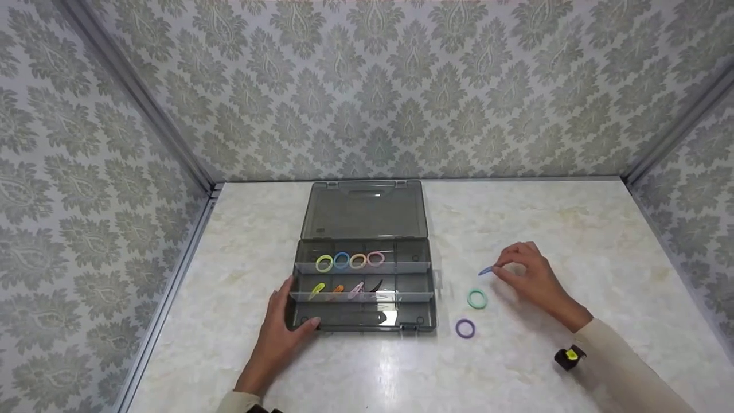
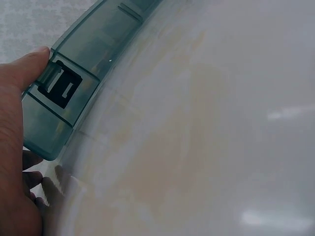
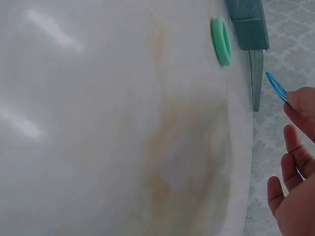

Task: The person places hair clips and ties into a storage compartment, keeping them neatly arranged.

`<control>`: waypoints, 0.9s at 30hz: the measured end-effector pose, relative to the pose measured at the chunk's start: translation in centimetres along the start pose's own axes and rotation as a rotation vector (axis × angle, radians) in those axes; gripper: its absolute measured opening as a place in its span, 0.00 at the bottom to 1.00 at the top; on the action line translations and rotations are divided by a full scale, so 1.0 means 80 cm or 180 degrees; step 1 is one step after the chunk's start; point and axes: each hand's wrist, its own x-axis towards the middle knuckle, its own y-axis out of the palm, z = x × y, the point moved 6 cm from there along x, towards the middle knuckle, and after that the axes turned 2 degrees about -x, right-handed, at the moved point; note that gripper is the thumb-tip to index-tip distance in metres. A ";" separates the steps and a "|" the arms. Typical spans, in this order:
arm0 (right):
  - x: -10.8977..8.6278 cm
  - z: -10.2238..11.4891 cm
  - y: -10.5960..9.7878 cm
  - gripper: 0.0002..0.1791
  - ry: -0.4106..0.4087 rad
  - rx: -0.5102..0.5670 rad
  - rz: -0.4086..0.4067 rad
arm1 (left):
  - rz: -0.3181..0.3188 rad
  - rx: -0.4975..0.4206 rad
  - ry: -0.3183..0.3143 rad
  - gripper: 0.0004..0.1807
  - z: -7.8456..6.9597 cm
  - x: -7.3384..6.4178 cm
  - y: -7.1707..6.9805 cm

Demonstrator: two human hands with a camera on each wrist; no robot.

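Note:
In the head view, a dark translucent organizer box (image 1: 367, 318) lies on the table with its lid (image 1: 364, 212) folded back. My left hand (image 1: 279, 330) grips its front left corner, thumb at the front wall and fingers along the left side. Between thumb and index finger, my right hand (image 1: 530, 281) pinches a blue snap hair clip (image 3: 277, 87) by one end, to the right of the box. A green hair tie (image 1: 477, 299) lies below that clip. Nearer the front edge is a purple hair tie (image 1: 465, 328).
Several hair ties, among them a yellow one (image 1: 324, 264) and a pink one (image 1: 376, 259), sit in the back row. The middle row holds several hair clips, including an orange one (image 1: 337, 291). Patterned walls (image 1: 378, 92) enclose the marble-look table (image 1: 545, 212).

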 end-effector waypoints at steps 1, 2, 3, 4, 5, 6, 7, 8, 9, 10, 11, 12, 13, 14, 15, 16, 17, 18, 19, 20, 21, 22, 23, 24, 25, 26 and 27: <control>0.003 0.003 0.003 0.03 -0.0022 -0.0001 0.0015 | 0.0005 -0.0001 0.0001 0.62 0.000 0.000 0.000; 0.007 0.006 0.006 0.03 -0.0040 0.0012 0.0034 | 0.0010 -0.0003 -0.0004 0.62 0.001 0.000 0.000; 0.010 0.009 0.009 0.04 -0.0050 0.0016 0.0049 | 0.0015 -0.0002 -0.0009 0.62 0.001 0.000 0.000; 0.013 0.012 0.012 0.04 -0.0055 0.0017 0.0060 | 0.0018 -0.0002 -0.0017 0.62 0.001 0.000 0.000; 0.016 0.016 0.015 0.02 -0.0051 0.0027 0.0073 | 0.0025 0.0000 -0.0024 0.62 0.001 0.000 0.000; 0.019 0.019 0.019 0.02 -0.0047 0.0028 0.0089 | 0.0028 -0.0002 -0.0026 0.63 0.001 0.000 -0.001; 0.022 0.023 0.022 0.03 -0.0051 0.0019 0.0107 | 0.0028 -0.0010 -0.0023 0.63 0.001 0.000 -0.001; 0.025 0.026 0.026 0.05 -0.0039 0.0018 0.0129 | 0.0029 -0.0016 -0.0021 0.63 0.001 0.000 -0.001; 0.028 0.030 0.030 0.06 -0.0027 0.0015 0.0150 | 0.0031 -0.0017 -0.0013 0.63 0.001 0.000 -0.001; 0.030 0.033 0.034 0.06 -0.0018 0.0030 0.0176 | 0.0029 -0.0021 -0.0004 0.62 0.001 0.000 -0.001; 0.033 0.037 0.038 0.06 -0.0012 0.0054 0.0201 | 0.0028 -0.0025 0.0004 0.62 0.001 0.000 -0.001; 0.035 0.041 0.042 0.05 -0.0006 0.0072 0.0228 | 0.0024 -0.0027 0.0012 0.62 0.001 0.000 -0.002; 0.038 0.044 0.046 0.05 0.0001 0.0095 0.0250 | 0.0020 -0.0025 0.0021 0.62 0.001 0.000 -0.001; 0.040 0.047 0.050 0.04 0.0008 0.0133 0.0272 | 0.0015 -0.0015 0.0028 0.62 0.001 0.000 -0.001; 0.042 0.050 0.054 0.04 -0.0001 0.0165 0.0289 | 0.0003 -0.0013 0.0047 0.62 0.001 0.000 -0.001; 0.044 0.053 0.058 0.04 -0.0018 0.0196 0.0302 | -0.0009 -0.0009 0.0061 0.62 0.001 -0.001 -0.001; 0.046 0.056 0.063 0.05 -0.0039 0.0233 0.0313 | -0.0017 -0.0007 0.0069 0.62 0.000 -0.001 -0.001; 0.048 0.059 0.067 0.06 -0.0070 0.0264 0.0319 | -0.0025 -0.0006 0.0082 0.62 0.000 -0.002 -0.002; 0.049 0.062 0.071 0.07 -0.0100 0.0297 0.0326 | -0.0033 -0.0009 0.0093 0.62 -0.001 -0.002 -0.002; 0.051 0.065 0.076 0.07 -0.0140 0.0325 0.0336 | -0.0038 -0.0016 0.0106 0.62 -0.001 -0.002 -0.002; 0.053 0.068 0.080 0.07 -0.0174 0.0344 0.0353 | -0.0042 -0.0022 0.0113 0.62 -0.001 -0.003 -0.002; 0.054 0.071 0.085 0.07 -0.0198 0.0360 0.0375 | -0.0039 -0.0019 0.0109 0.61 -0.001 -0.002 -0.001; 0.056 0.074 0.090 0.07 -0.0225 0.0372 0.0400 | -0.0038 -0.0022 0.0105 0.61 -0.001 -0.002 -0.001; 0.057 0.077 0.094 0.07 -0.0244 0.0364 0.0427 | -0.0037 -0.0022 0.0109 0.61 -0.002 -0.002 -0.001; 0.058 0.080 0.099 0.06 -0.0258 0.0356 0.0461 | -0.0036 -0.0023 0.0106 0.62 -0.001 -0.002 -0.001; 0.060 0.083 0.103 0.06 -0.0285 0.0340 0.0490 | -0.0033 -0.0019 0.0103 0.61 -0.001 -0.002 -0.001; 0.061 0.086 0.108 0.06 -0.0299 0.0311 0.0522 | -0.0030 -0.0013 0.0100 0.61 -0.001 -0.001 0.000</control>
